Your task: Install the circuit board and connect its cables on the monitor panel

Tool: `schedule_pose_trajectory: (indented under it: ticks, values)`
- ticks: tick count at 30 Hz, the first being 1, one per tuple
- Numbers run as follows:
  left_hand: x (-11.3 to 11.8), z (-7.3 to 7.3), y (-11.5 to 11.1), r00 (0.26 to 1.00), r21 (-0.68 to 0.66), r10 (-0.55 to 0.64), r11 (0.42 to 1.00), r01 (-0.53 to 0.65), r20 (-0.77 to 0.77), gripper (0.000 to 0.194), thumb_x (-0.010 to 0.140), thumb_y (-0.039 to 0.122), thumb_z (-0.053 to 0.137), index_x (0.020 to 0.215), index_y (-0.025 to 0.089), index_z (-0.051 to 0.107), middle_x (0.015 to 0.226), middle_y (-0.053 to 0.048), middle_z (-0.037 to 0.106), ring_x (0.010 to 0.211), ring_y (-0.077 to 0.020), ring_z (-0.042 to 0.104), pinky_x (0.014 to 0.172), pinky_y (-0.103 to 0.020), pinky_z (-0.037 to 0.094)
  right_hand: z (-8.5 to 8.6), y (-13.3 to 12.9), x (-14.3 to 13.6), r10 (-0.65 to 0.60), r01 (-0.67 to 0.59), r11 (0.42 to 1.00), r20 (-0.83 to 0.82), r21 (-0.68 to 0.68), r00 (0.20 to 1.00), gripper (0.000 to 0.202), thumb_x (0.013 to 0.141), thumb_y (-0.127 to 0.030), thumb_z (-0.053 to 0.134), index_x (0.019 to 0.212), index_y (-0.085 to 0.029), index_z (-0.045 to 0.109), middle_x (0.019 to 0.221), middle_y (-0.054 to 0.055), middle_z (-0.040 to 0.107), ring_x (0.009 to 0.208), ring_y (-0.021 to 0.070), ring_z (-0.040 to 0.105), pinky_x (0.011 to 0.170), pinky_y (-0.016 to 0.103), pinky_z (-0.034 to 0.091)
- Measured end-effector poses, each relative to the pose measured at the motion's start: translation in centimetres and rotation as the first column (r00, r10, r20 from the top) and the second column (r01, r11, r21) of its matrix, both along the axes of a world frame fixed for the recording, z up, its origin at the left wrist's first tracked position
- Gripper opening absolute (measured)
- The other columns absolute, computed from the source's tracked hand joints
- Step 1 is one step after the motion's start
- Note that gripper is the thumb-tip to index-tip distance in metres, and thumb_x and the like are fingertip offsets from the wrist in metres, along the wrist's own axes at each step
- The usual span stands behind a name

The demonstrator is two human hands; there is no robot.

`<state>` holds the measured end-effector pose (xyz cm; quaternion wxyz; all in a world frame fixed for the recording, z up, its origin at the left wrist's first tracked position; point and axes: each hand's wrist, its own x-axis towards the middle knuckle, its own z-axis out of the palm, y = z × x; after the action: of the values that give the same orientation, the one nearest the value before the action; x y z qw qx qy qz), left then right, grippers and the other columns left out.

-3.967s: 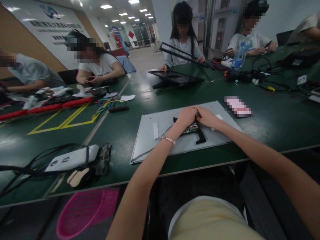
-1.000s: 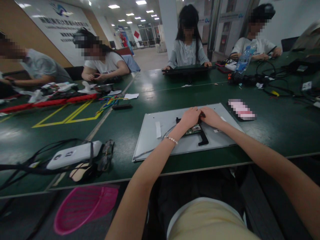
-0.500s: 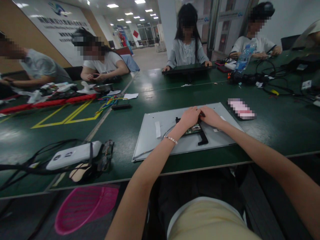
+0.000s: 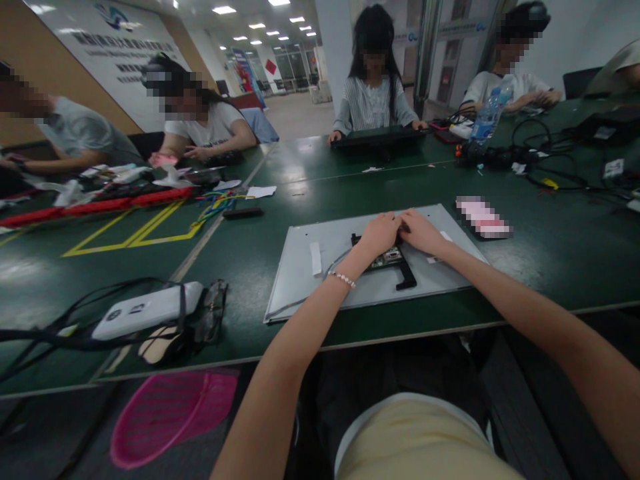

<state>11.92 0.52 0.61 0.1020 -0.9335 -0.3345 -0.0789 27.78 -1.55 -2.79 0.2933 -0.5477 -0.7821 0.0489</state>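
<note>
A pale flat panel (image 4: 340, 293) lies on the green table in front of me. On its middle sits a black bracket (image 4: 407, 273) with a green circuit board (image 4: 385, 259) in it. My left hand (image 4: 380, 235), a beaded bracelet at its wrist, rests over the board's far part with its fingers curled. From the right, my right hand (image 4: 417, 231) meets it, fingers bent together at a small dark thing I cannot make out. Both sets of fingertips are close together, partly hidden. A grey cable (image 4: 337, 263) runs beside my left wrist.
A pink phone (image 4: 483, 218) lies right of the panel. At the left are a white power bank (image 4: 147, 310), glasses (image 4: 213, 312) and black cables. A pink basket (image 4: 173, 417) stands below the table edge. Several people sit across; a bottle (image 4: 486, 120) stands at back right.
My hands have hardly moved over the board. At the far left, a person's hand now shows with something pink. The dark screen across the table has shifted slightly right.
</note>
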Motion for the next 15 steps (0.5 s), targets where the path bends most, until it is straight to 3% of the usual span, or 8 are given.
schedule_pose_trajectory:
  ticks: [15]
  values:
    - [-0.05,0.03,-0.09,1.000,-0.010,-0.007,1.000,0.007,0.008,0.026,0.095,0.012,0.042,0.116,0.013,0.057,0.108,-0.010,0.059,0.101,-0.0211,0.055,0.088,-0.032,0.044,-0.52,0.72,0.45,0.009,-0.010,1.000,-0.047,-0.013,0.999,0.015,0.079,-0.014,0.053,0.090,-0.013,0.064,0.094,0.011,0.060,0.091,0.0239,0.054,0.084,0.035,0.043]
